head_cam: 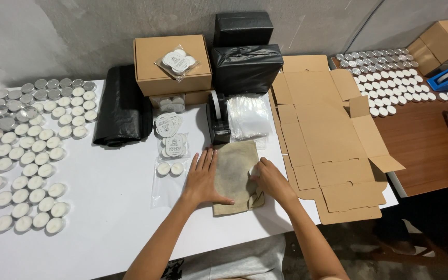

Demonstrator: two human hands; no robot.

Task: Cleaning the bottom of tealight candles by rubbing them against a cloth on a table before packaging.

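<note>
White tabletop [110, 207] against a grey wall | beige cloth pouch [234, 171] lies flat at the near edge | left hand [203, 179] spread open, pressing it | right hand [269, 179] pinched shut on a small white piece at its edge | filled clear bags [171, 136] beside; many loose tealights [27, 155] unpacked | flat cardboard box blanks [327, 135] unfolded.

I see my left hand [203, 179] flat on a tan rectangular cloth [235, 176], my right hand [269, 179] pinching a small white tealight candle [253, 170].
</note>
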